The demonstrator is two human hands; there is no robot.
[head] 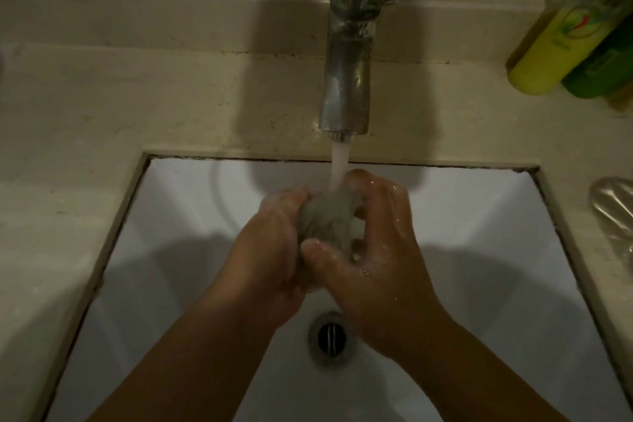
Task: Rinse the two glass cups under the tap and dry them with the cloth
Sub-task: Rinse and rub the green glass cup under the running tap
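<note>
Grey wet cloth (329, 216) was bunched between left hand (270, 250) and right hand (373, 250), fingers clenched on it under running tap (346, 72) over sink (171, 216). Cloth-rinsing step, apparently; 2 cups unseen. Next: wring, fetch cup.

A crumpled grey cloth (330, 216), soaked and bunched into a ball, sits directly under the stream of water (339, 164) running from the chrome tap (346, 79). The wad is clasped on both sides, the left hand (270, 250) against its left and the right hand (376, 250) wrapped around its right, a thumb pressed to its lower edge. It is held above the white basin (479, 267), clear of the drain. The tap's spout stands at the back edge of the basin, its lever raised. Neither glass cup is in view.
</note>
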